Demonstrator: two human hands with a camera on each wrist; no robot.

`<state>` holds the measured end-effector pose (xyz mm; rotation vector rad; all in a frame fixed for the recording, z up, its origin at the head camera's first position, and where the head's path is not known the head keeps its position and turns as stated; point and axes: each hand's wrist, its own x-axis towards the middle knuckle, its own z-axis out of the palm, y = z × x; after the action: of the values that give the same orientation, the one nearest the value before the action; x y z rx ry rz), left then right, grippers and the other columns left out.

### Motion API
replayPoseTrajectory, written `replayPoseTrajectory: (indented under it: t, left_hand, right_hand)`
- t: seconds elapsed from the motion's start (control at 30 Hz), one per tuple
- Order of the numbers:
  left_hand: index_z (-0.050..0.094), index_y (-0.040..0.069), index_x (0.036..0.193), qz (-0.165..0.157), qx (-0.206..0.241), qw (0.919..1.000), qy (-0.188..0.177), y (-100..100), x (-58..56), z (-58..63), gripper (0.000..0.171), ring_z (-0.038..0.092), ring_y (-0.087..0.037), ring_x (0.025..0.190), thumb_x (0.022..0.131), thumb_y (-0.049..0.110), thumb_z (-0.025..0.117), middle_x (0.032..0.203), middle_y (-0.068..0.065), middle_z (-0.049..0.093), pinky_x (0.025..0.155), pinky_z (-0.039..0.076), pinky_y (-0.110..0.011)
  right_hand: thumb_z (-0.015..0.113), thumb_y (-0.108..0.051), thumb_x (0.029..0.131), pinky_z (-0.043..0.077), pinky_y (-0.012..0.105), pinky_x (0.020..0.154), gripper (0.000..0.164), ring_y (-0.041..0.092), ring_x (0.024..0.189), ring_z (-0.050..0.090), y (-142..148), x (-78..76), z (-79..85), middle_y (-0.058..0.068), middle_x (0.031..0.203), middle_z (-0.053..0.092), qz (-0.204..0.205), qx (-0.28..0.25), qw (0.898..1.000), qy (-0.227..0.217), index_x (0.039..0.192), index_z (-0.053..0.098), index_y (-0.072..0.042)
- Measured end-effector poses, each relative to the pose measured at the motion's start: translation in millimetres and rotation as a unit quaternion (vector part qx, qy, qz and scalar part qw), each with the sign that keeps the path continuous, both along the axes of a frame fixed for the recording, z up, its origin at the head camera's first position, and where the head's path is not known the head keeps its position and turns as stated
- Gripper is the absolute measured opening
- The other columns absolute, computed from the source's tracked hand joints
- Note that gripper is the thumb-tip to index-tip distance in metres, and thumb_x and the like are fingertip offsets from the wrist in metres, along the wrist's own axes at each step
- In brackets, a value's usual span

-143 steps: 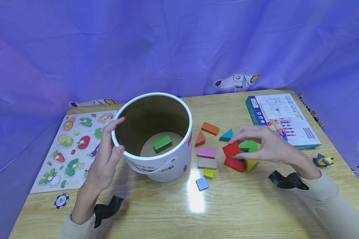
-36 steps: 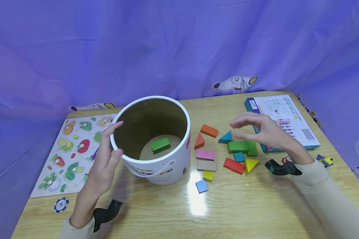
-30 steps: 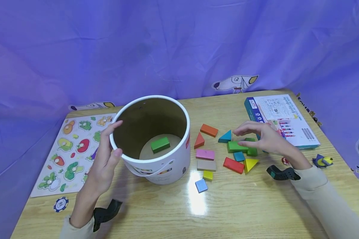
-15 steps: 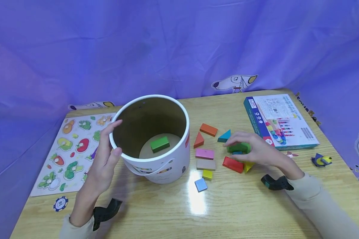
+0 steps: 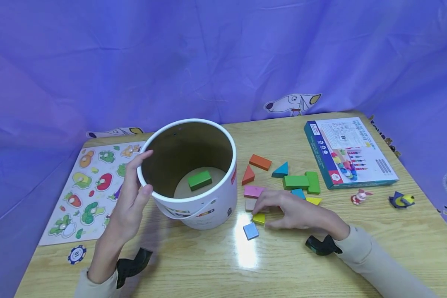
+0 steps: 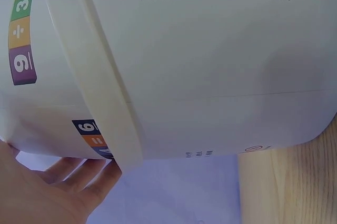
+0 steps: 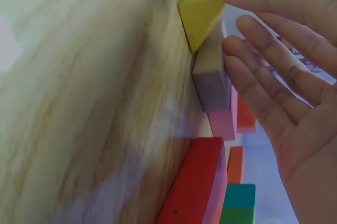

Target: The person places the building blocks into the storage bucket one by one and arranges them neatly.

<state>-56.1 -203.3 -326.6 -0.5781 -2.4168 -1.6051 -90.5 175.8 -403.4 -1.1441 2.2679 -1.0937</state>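
Note:
My left hand (image 5: 128, 207) rests against the left side of a white bucket (image 5: 223, 200), thumb and index fingertips at its rim. In the left wrist view, straight fingers (image 6: 79, 179) lie along its outer wall. A green block (image 5: 200, 180) lies inside on the bottom. My right hand (image 5: 296, 211) is low over the table, thumb and fingers parted around a small yellow block (image 5: 259, 219). In the right wrist view, one fingertip meets that block's edge. A light blue block (image 5: 251, 231) lies beside it, with a tan block (image 5: 250, 204) and pink block (image 5: 252, 191) behind.
Beyond my right hand lie green blocks (image 5: 296, 182), an orange block (image 5: 260, 162), a red triangle (image 5: 248, 175) and a blue triangle (image 5: 281, 170). A box (image 5: 352, 153) and two toy figures stand right. A vegetable puzzle board (image 5: 65, 203) and a poker chip (image 5: 76, 254) lie left.
My right hand, which held a red block earlier, has gone from the green blocks leftward and nearer to the small yellow block. My left hand has stayed at the bucket.

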Motion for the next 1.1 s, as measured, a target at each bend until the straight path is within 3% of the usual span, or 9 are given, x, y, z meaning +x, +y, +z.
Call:
replayPoseTrajectory:
  t: [0.57, 1.1]
  left_hand:
    - [0.021, 0.019, 0.154, -0.001, -0.001, 1.0000, 0.002, -1.0, 0.1, -0.7, 0.061, 0.028, -0.030, 0.139, 0.095, 0.013, 0.038, 0.158, -0.001, 0.020, 0.104, 0.040, -0.020]
    - [0.021, 0.019, 0.153, -0.002, 0.003, 1.0000, 0.004, -0.2, -0.2, -0.4, 0.063, 0.029, -0.030, 0.139, 0.094, 0.010, 0.038, 0.158, -0.003, 0.020, 0.103, 0.041, -0.020]
  right_hand:
    - [0.071, -0.007, 0.084, 0.048, 0.037, 0.103, 0.036, 0.009, 0.113, 0.056, -11.6, 5.3, 6.3, -0.013, 0.117, 0.063, 0.011, 0.070, 0.997, 0.026, 0.116, 0.069, -0.024]
    - [0.070, -0.008, 0.086, 0.047, 0.039, 0.103, 0.032, 0.008, 0.113, 0.053, -11.7, 1.5, 3.2, -0.014, 0.114, 0.063, 0.007, 0.094, 0.995, 0.041, 0.112, 0.070, -0.027]
